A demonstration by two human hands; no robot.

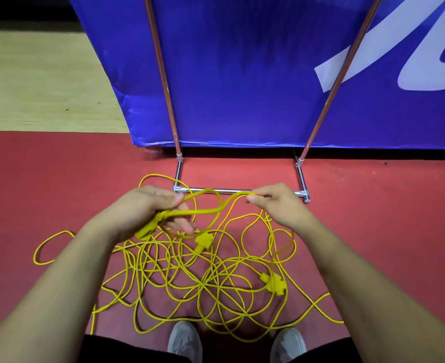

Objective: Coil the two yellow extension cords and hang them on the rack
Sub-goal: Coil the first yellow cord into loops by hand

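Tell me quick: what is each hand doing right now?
Left hand: gripping a cord loop beside its plug.
Right hand: pinching the cord between thumb and fingers.

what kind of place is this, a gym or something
Likely an indoor sports hall or gym: pale wooden court floor beside red flooring, where the yellow cords lie tangled, and a blue banner behind a metal rack.

The two poles of the rack [160,61] run off the top edge. The blue banner [242,61] is cut at top and right, its white lettering [373,56] unreadable. In the tangled cords [190,279], which strand belongs to which cannot be told. A plug [144,233] sits half hidden under the left hand [148,205]. Both shoes [184,339] are cropped by the bottom edge.
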